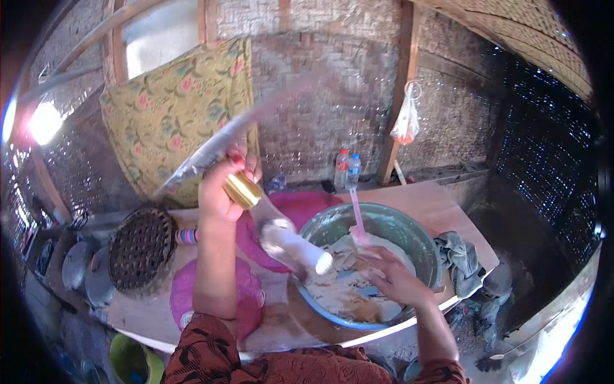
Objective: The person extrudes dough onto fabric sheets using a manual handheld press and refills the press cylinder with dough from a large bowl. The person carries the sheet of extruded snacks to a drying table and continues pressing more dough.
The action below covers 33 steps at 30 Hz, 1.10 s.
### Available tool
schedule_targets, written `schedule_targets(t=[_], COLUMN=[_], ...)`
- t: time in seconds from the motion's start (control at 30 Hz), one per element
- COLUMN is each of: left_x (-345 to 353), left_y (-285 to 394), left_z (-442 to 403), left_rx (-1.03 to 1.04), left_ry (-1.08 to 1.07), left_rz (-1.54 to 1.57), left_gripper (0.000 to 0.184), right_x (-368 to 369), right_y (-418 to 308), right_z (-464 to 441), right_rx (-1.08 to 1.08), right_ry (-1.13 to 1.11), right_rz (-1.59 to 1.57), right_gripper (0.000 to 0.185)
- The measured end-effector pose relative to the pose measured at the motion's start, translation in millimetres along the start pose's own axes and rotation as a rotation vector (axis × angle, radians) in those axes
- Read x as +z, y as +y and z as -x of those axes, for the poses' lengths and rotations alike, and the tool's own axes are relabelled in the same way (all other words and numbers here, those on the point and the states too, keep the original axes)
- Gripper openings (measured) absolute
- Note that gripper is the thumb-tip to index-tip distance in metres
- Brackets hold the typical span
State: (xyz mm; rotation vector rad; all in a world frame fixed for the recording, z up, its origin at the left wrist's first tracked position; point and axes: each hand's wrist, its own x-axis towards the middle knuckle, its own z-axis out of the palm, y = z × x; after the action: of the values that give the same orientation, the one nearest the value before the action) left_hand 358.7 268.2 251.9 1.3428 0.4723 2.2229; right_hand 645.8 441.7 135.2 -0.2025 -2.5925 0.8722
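My left hand (220, 192) is raised over the table, its fingers closed round a short gold-coloured metal tube (243, 191). By the same hand, a long pale blurred strip (208, 153) slants up to the right; what it is and how it is held, I cannot tell. A white cylinder (297, 248), smeared by motion, hangs below the tube near the basin's left rim. My right hand (393, 278) reaches into the green basin (409, 233), fingers stretched over the whitish floury mass (339, 297). Close to its fingertips stands a pink long-handled spoon (357, 214).
Pink round covers (220, 291) lie on the table (454, 211). A dark woven basket (142, 248) is at left. Two bottles (347, 170) stand by the wall. A grey cloth (457, 259) lies right of the basin. A yellow-green bucket (131, 358) stands below at left.
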Motion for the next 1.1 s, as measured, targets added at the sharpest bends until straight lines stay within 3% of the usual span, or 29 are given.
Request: schedule_targets(t=[0.07, 0.1, 0.13, 0.17, 0.23, 0.27, 0.3, 0.33, 0.37, 0.4, 0.47, 0.53, 0.63, 0.67, 0.73, 0.77, 0.83, 0.9, 0.97, 1.0, 1.03, 1.1], left_x=[12.0, 11.4, 9.0, -0.7, -21.4, -34.4, -49.4, -67.2, -97.3, -104.0, -92.5, -79.2, -73.0, -75.1, -77.9, -78.3, -80.8, -85.7, -80.8, -81.4, -89.5, -108.7], left_y=[-8.0, -18.0, -29.4, -40.4, -50.0, -48.5, -43.3, -38.9, -36.7, -24.6, -5.0, -1.1, 13.8, 25.6, 45.1, 51.0, 51.4, 46.1, 56.6, 63.3, 68.7, 83.7], left_z=[12.8, 23.1, 35.5, 47.7, 75.7, 92.0, 109.4, 129.3, 156.8, 179.4, 197.8, 206.4, 222.5, 229.3, 246.5, 254.4, 271.4, 284.0, 278.3, 278.4, 285.6, 298.4], left_rx=[-0.067, -0.107, -0.156, -0.249, -0.267, -0.246, -0.247, -0.250, -0.065, -0.124, -0.379, -0.538, -0.646, -0.677, -0.729, -0.750, -0.765, -0.748, -0.636, -0.529, -0.525, -0.366], left_ry=[0.068, 0.135, 0.204, 0.231, 0.309, 0.326, 0.520, 0.714, 0.579, 0.453, 0.131, -0.072, -0.163, -0.173, -0.173, -0.164, -0.145, -0.164, -0.116, -0.080, -0.067, -0.107], left_rz=[0.234, 0.293, 0.407, 0.543, 0.247, 0.245, -0.106, -0.457, -0.948, -1.142, -1.202, -1.155, -1.064, -1.020, -0.922, -0.850, -0.696, -0.448, -0.478, -0.517, -0.506, -0.650], left_gripper=[0.011, 0.016, 0.019, 0.019, 0.028, 0.028, 0.028, 0.028, 0.031, 0.032, 0.035, 0.037, 0.042, 0.043, 0.046, 0.048, 0.049, 0.048, 0.042, 0.035, 0.035, 0.044], right_x=[26.9, 60.8, 83.1, 101.8, 131.0, 136.6, 142.2, 136.6, 133.5, 123.1, 103.7, 104.4, 110.3, 112.2, 118.5, 124.6, 137.9, 155.1, 178.0, 184.8, 191.5, 213.6], right_y=[-26.5, -28.4, -42.6, -58.5, -54.9, -56.3, -57.7, -43.6, -34.5, -45.1, -92.5, -126.9, -156.5, -167.2, -186.6, -194.7, -211.5, -226.3, -228.1, -232.5, -236.8, -217.0], right_z=[-24.7, -30.8, -30.4, -37.1, -36.4, -37.4, -38.2, -36.4, -35.1, -36.6, -55.8, -65.3, -76.2, -82.1, -97.4, -105.6, -120.3, -127.4, -128.8, -130.7, -132.5, -123.4], right_rx=[-0.029, 0.061, 0.306, 0.271, 0.297, 0.329, 0.362, 0.306, 0.255, 0.250, 0.112, 0.009, -0.118, -0.117, -0.405, -0.416, -0.223, -0.035, -0.125, -0.037, 0.052, -0.064], right_ry=[-0.197, -0.297, -0.398, -0.398, -0.411, -0.411, -0.410, -0.323, -0.236, -0.114, 0.194, 0.343, 0.022, -0.014, -0.109, -0.156, -0.402, -0.506, -0.483, -0.541, -0.596, -0.510], right_rz=[-0.584, -1.062, -1.607, -1.875, -2.045, -2.076, -2.107, -1.989, -1.873, -1.681, -1.126, -0.754, -0.302, -0.306, 0.118, 0.099, 0.092, 0.009, 0.027, 0.010, -0.003, -0.044], right_gripper=[0.073, 0.092, 0.099, 0.098, 0.092, 0.089, 0.085, 0.083, 0.081, 0.079, 0.084, 0.092, 0.101, 0.101, 0.095, 0.095, 0.086, 0.084, 0.086, 0.087, 0.089, 0.095])
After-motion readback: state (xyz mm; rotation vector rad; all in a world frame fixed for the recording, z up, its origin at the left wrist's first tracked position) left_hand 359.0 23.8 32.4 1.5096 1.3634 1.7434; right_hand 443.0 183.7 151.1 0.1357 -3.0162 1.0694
